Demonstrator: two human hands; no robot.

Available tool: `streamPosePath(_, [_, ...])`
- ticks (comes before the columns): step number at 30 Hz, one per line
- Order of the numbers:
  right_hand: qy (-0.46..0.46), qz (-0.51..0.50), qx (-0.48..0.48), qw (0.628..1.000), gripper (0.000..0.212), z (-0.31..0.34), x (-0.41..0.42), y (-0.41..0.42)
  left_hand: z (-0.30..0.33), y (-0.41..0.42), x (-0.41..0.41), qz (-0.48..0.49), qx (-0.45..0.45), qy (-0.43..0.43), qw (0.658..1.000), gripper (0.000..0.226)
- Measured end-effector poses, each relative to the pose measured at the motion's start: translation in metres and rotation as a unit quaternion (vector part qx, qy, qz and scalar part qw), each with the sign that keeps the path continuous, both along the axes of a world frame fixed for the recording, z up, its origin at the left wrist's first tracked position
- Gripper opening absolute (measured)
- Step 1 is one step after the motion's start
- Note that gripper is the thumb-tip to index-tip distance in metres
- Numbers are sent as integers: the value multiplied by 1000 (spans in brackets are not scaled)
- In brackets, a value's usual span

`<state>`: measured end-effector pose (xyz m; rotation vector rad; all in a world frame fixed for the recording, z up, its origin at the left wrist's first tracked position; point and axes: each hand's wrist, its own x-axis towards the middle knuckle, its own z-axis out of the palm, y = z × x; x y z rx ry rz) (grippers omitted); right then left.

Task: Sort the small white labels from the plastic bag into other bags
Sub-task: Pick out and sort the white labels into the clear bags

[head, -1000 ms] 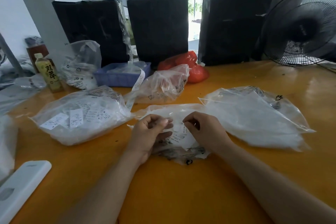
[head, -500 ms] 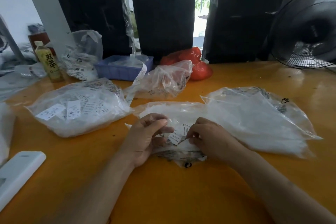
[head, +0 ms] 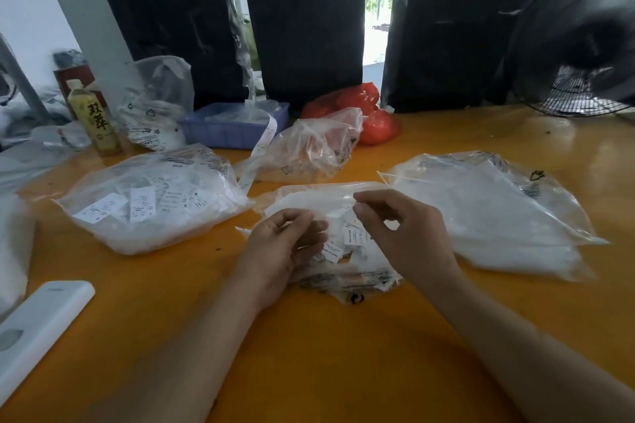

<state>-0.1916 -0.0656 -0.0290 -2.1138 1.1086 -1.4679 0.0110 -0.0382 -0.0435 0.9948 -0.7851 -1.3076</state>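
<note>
Hands meet over the middle plastic bag (head: 309, 196) on the orange table (head: 326, 354): the left hand (head: 281, 251) curls around its crumpled film, the right hand (head: 405, 237) pinches the bag's upper film. Small white labels (head: 343, 244) lie between them. Fuller bags flank left (head: 151, 199) and right (head: 488, 213). Farther back stand a blue tray (head: 233, 129), bottle (head: 94, 117) and fan (head: 584, 41).

A single head-worn wide-angle view looks forward and down over the orange tabletop (head: 343, 354), close above it, with the blurred, seemingly dark fan (head: 584, 45) beyond its far right edge.
</note>
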Motion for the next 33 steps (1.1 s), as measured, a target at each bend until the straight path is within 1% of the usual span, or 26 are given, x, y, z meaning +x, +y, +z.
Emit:
streamPosePath(2, [-36,19,59,997,16,0,-1,-1,1,2,0,-4,7,-19,1000,8])
streamPosePath(4, [-60,19,92,994,15,-1,-3,-4,1,3,0,-4,14,-25,1000,1])
streamPosePath(6, [-76,2,112,991,17,-2,-5,-7,-2,2,0,-6,20,-14,1000,4])
streamPosePath(8, [-83,0,131,988,27,-4,-5,-10,-4,1,-1,-9,17,16,1000,9])
streamPosePath(10, [-97,23,165,981,43,-5,-6,-11,-4,0,-2,-11,5,40,999,11])
streamPosePath(11, [-109,34,186,976,48,-5,-6,-11,-5,0,-2,-9,-2,41,999,12])
streamPosePath(12, [-120,40,203,971,47,-5,-5,-10,-6,0,-3,-7,-7,34,999,12])
streamPosePath(13, [-128,40,213,968,40,-5,-5,-9,-6,0,-4,-5,-11,22,1000,14])
streamPosePath(15, [-137,37,214,966,18,-3,-4,-7,-6,1,-6,-8,-14,-2,1000,16])
streamPosePath(16, [-140,39,211,967,9,-3,-4,-6,-5,2,-7,-12,-17,-13,1000,17])
streamPosePath(17, [-143,42,208,967,5,-2,-3,-5,-5,3,-7,-16,-21,-24,999,19])
streamPosePath(20, [-138,47,200,969,7,1,-3,-2,-3,3,-9,-15,-32,-55,998,32])
streamPosePath(22, [-139,46,192,970,6,2,-3,-1,-3,5,-10,-12,-39,-85,996,37])
streamPosePath(26, [-152,46,177,971,10,5,-5,-4,-5,7,-12,-14,-52,-148,987,28])
streamPosePath(29, [-170,60,180,967,13,9,-7,-3,-7,8,-12,-16,-60,-201,978,26])
streamPosePath(33, [-190,107,182,959,19,13,-9,1,-7,8,-13,-19,-62,-222,973,25])
